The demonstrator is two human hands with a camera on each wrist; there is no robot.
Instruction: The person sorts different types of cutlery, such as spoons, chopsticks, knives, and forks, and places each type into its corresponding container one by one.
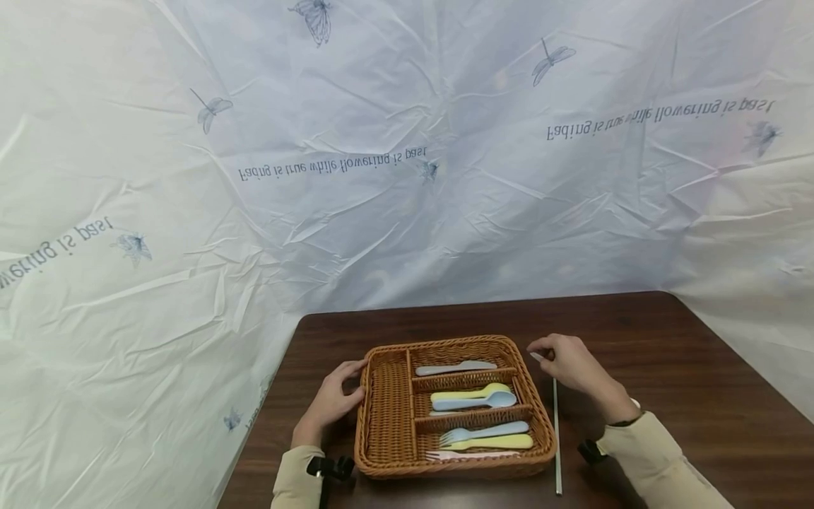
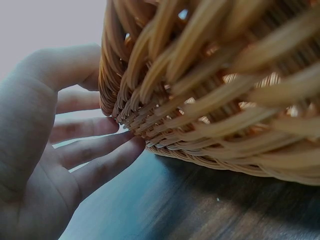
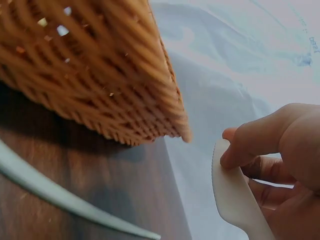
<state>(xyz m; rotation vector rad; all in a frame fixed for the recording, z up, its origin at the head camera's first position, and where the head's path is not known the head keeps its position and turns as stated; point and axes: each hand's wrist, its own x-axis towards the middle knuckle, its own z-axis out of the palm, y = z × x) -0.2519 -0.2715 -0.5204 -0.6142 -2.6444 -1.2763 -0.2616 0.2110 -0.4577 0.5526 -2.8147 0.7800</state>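
A brown wicker cutlery basket [image 1: 384, 403] with compartments sits on the table. My left hand [image 1: 335, 397] touches its left side; in the left wrist view, fairly straight fingers [image 2: 107, 160] lie against the outer wicker wall [image 2: 200, 100]. Beyond the basket's right rim, my right hand [image 1: 572, 363] pinches a pale table knife [image 3: 232, 197] near the end of its serrated blade, between thumb and finger. Inside the basket are a pale knife [image 1: 454, 368] in the far compartment, yellow and blue spoons [image 1: 502, 400] in the middle one, and several forks [image 1: 486, 430] in the near one.
A slim pale stick [image 1: 557, 438], like a chopstick, lies along the basket's right side. The dark wooden table [image 1: 661, 367] meets a wrinkled white sheet [image 1: 445, 233] printed with butterflies and lettering at its back and sides.
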